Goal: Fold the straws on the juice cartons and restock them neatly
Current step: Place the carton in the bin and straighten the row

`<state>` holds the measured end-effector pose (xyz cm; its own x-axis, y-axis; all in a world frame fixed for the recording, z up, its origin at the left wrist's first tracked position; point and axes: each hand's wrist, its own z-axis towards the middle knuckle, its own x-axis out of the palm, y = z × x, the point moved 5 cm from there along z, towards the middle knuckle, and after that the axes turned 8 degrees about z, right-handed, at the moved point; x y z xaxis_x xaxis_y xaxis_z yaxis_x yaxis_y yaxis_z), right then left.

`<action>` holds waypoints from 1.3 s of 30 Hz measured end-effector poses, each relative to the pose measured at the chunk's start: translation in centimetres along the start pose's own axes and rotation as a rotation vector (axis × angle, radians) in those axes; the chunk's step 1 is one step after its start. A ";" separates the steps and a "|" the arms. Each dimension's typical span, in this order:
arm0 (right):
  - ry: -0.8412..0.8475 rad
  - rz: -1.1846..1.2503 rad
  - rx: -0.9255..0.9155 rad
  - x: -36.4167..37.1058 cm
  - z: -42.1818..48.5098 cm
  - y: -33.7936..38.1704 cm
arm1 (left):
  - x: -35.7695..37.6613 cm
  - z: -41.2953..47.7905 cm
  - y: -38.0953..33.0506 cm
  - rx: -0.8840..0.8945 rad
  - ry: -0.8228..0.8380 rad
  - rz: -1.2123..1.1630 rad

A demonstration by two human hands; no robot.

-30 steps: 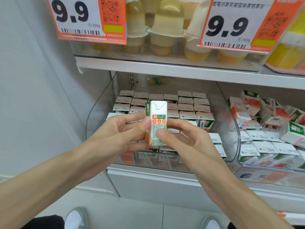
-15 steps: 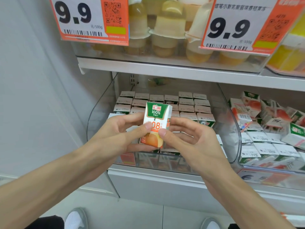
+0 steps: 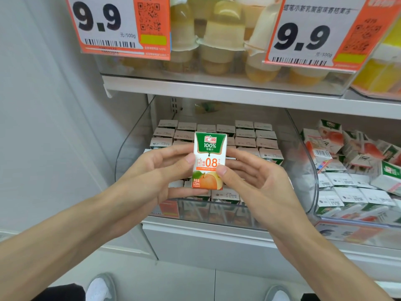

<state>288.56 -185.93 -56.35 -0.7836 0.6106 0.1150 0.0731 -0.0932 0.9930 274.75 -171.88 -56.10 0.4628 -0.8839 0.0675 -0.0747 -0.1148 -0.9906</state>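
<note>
Fingers of left hand, right hand clamped on upright juice carton, front toward camera

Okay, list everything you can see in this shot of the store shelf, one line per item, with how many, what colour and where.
held carton: one, white with green top and orange fruit picture, upright in front of the left bin
left bin: one, clear plastic, below the shelf board
right bin: one, clear plastic, beside the left bin
binned cartons: many, white tops, upright rows in the left bin
loose cartons: many, white, green and red, jumbled in the right bin
shelf board: one, white, above both bins
price tags: two, orange and white, reading 9.9, top
jelly cups: several, pale yellow, above the shelf board
shoes: two, white-grey, bottom edge
left hand: pinches the held carton's left side
right hand: pinches its right side
</note>
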 end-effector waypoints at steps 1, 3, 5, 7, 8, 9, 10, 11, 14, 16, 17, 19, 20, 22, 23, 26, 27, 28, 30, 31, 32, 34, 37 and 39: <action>0.002 0.012 0.001 0.0 0.0 0.1 | 0.1 0.0 0.0 -0.001 0.018 -0.011; 0.008 0.045 0.005 0.1 -0.1 0.1 | 0.1 0.0 0.1 -0.019 0.016 -0.036; 0.009 0.047 -0.011 0.1 -0.2 0.2 | 0.1 0.1 0.3 -0.043 0.001 -0.064; 0.016 0.017 -0.016 0.2 -0.4 0.2 | 0.1 0.1 0.5 -0.048 -0.004 -0.080; 0.025 0.003 -0.009 0.3 -0.4 0.2 | 0.1 0.0 0.5 -0.047 -0.004 -0.084; 0.034 -0.012 -0.009 0.4 -0.5 0.1 | 0.1 0.0 0.5 -0.045 0.001 -0.085; 0.037 -0.033 -0.022 0.5 -0.6 0.2 | 0.2 -0.1 0.5 -0.043 0.014 -0.081; 0.033 -0.062 -0.043 0.7 -0.6 0.2 | 0.3 -0.2 0.6 -0.041 0.037 -0.075; 0.037 -0.118 -0.057 1.1 -0.7 0.3 | 0.7 -0.3 0.8 -0.043 0.110 -0.069; 0.044 -0.102 -0.032 1.0 -0.5 0.3 | 0.7 -0.2 0.7 -0.042 0.113 -0.074; 0.028 -0.079 -0.020 0.8 -0.4 0.3 | 0.7 -0.2 0.6 -0.038 0.113 -0.084; -0.020 -0.023 0.006 0.2 -0.3 0.2 | 0.5 -0.1 0.5 -0.029 0.112 -0.093; -0.028 -0.006 0.018 0.1 -0.3 0.2 | 0.4 -0.1 0.5 -0.027 0.104 -0.081; -0.009 -0.012 0.035 0.2 -0.3 0.1 | 0.2 -0.1 0.5 -0.033 0.064 -0.042; 0.002 -0.022 0.038 0.3 -0.3 0.1 | 0.2 -0.1 0.5 -0.037 0.040 -0.024; 0.022 -0.037 0.040 0.5 -0.3 0.2 | 0.2 -0.2 0.4 -0.036 0.020 0.012; 0.030 -0.037 0.041 0.6 -0.3 0.2 | 0.2 -0.2 0.3 -0.030 0.029 0.031; 0.040 -0.038 0.043 0.7 -0.3 0.3 | 0.3 -0.2 0.3 -0.024 0.040 0.054; 0.056 -0.042 0.043 0.8 -0.3 0.3 | 0.3 -0.2 0.3 -0.023 0.052 0.080; 0.062 -0.046 0.040 0.9 -0.3 0.2 | 0.2 -0.3 0.3 -0.031 0.044 0.080; 0.069 -0.049 0.037 0.9 -0.3 0.2 | 0.2 -0.3 0.3 -0.043 0.030 0.080; 0.088 -0.047 0.045 1.0 -0.4 0.3 | 0.2 -0.4 0.2 -0.068 -0.002 0.100; 0.116 -0.027 0.051 1.2 -0.5 0.4 | 0.4 -0.4 0.3 -0.071 -0.019 0.178; 0.121 -0.027 0.048 1.2 -0.6 0.4 | 0.4 -0.4 0.4 -0.071 -0.017 0.186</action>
<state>287.30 -185.69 -55.81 -0.8540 0.5130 0.0871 0.0783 -0.0388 0.9962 274.55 -172.48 -56.43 0.4502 -0.8850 -0.1189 -0.2224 0.0179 -0.9748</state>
